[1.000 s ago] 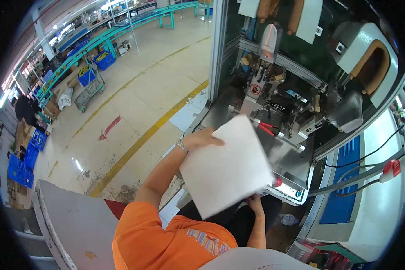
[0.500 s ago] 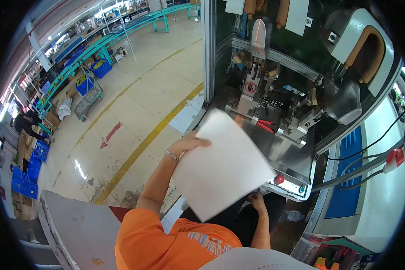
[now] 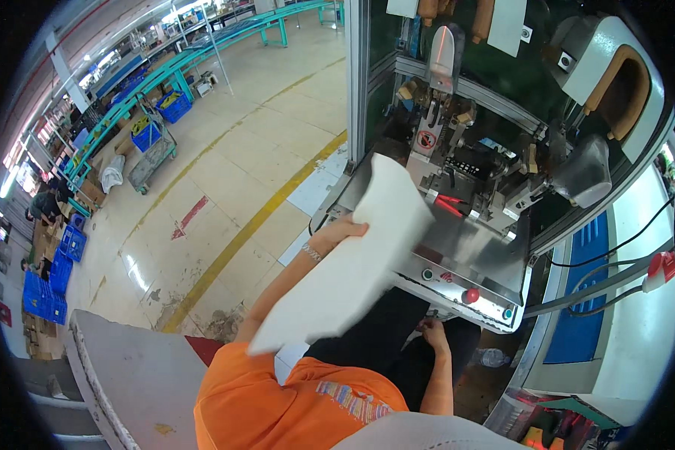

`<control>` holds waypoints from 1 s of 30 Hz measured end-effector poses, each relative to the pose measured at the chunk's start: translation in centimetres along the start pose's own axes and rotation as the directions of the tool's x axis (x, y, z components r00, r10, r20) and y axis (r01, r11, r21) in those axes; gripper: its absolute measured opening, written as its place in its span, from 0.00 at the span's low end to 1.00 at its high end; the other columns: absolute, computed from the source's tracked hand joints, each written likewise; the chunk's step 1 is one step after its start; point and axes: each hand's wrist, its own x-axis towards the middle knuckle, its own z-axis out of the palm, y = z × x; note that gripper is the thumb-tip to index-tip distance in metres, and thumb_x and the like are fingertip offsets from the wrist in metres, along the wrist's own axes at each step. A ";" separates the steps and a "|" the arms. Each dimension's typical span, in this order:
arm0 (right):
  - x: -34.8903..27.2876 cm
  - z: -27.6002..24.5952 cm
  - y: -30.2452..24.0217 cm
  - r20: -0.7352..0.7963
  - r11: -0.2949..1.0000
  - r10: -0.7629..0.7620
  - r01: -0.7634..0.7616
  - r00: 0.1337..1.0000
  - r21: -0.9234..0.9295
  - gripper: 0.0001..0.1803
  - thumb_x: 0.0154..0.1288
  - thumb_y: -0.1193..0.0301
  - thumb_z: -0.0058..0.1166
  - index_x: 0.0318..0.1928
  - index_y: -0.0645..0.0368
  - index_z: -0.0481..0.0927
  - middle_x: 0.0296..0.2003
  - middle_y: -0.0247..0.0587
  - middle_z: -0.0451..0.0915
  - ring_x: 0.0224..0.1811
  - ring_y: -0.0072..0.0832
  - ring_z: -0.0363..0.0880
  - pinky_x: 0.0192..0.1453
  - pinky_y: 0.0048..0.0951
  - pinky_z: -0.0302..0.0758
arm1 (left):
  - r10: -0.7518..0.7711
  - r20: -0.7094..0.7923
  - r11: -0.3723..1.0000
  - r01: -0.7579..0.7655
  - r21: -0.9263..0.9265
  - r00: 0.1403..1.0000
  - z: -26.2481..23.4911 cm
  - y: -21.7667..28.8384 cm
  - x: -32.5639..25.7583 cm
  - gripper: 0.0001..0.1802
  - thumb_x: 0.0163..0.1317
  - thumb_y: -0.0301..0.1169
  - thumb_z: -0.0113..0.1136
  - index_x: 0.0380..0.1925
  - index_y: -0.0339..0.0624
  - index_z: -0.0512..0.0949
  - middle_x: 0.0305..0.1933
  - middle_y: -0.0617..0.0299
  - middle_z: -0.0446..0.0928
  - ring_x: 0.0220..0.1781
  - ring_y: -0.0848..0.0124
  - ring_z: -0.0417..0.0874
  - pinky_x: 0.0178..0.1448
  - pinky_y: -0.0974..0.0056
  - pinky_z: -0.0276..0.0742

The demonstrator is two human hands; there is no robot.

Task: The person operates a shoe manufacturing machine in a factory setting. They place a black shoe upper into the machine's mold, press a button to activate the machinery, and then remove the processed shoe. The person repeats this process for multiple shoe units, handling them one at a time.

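Observation:
A white sheet (image 3: 345, 277), like paper or thin card, is gripped at its left edge by my left hand (image 3: 339, 234). The sheet is bent, tilted and blurred along its right side, held above my lap in front of a machine. Low beside my thigh, under the machine's front edge, my right hand (image 3: 433, 335) has its fingers curled; what they hold, if anything, is hidden. On the metal machine bed (image 3: 476, 251) lies a tool with red handles (image 3: 450, 205), next to clamps and fixtures.
The machine's front panel carries a red button (image 3: 470, 295) and green buttons (image 3: 508, 313). Its metal frame post (image 3: 358, 82) rises ahead. A grey-white surface (image 3: 135, 360) is at my left. Blue crates (image 3: 43, 298), a trolley (image 3: 151, 161) and a person (image 3: 45, 202) are farther left.
The white sheet has turned and bent in my left hand, its lower corner swinging left. More of the machine's button panel shows now. My right hand stays by my thigh.

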 end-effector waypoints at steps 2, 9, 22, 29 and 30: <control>0.1 0.3 -0.1 -0.141 0.887 -0.102 0.154 0.985 0.436 0.07 0.55 0.80 0.44 0.33 0.69 0.74 0.31 0.47 0.79 0.35 0.30 0.78 0.41 0.28 0.73 | 0.095 0.127 0.892 -0.141 0.430 0.987 0.8 0.2 0.8 0.33 0.51 0.40 0.64 0.53 0.32 0.66 0.47 0.53 0.75 0.45 0.65 0.77 0.46 0.65 0.74; 0.2 0.3 0.1 -0.274 0.862 -0.504 0.497 0.819 -0.101 0.15 0.55 0.81 0.48 0.45 0.67 0.74 0.46 0.52 0.75 0.54 0.36 0.71 0.55 0.34 0.68 | 0.049 0.035 0.853 -0.060 0.519 0.998 -0.7 1.2 1.4 0.35 0.50 0.43 0.66 0.52 0.32 0.67 0.46 0.53 0.76 0.44 0.65 0.78 0.46 0.65 0.74; 0.5 -0.2 1.8 -0.094 0.879 -0.467 0.449 0.879 -0.162 0.18 0.61 0.74 0.47 0.52 0.68 0.68 0.51 0.53 0.71 0.54 0.42 0.69 0.56 0.39 0.67 | 0.093 0.137 0.943 -0.132 0.305 0.986 0.4 3.9 -1.3 0.26 0.52 0.42 0.64 0.44 0.32 0.75 0.41 0.56 0.78 0.42 0.70 0.78 0.48 0.65 0.74; 3.0 -1.1 4.2 -0.010 0.933 -0.342 0.341 0.939 0.118 0.11 0.50 0.78 0.51 0.37 0.65 0.76 0.23 0.44 0.76 0.20 0.23 0.70 0.25 0.25 0.70 | 0.217 0.024 0.432 -0.118 0.894 0.976 -1.4 3.6 -2.2 0.27 0.49 0.43 0.64 0.39 0.28 0.76 0.36 0.52 0.79 0.40 0.66 0.79 0.43 0.64 0.74; 3.5 -1.1 4.7 -0.028 0.955 -0.282 0.283 0.959 0.087 0.09 0.48 0.79 0.51 0.34 0.65 0.75 0.20 0.41 0.75 0.17 0.21 0.68 0.23 0.24 0.67 | 0.254 0.017 0.397 -0.121 0.910 0.967 -2.0 3.6 -2.3 0.27 0.48 0.43 0.64 0.38 0.28 0.76 0.36 0.51 0.79 0.40 0.66 0.79 0.42 0.64 0.74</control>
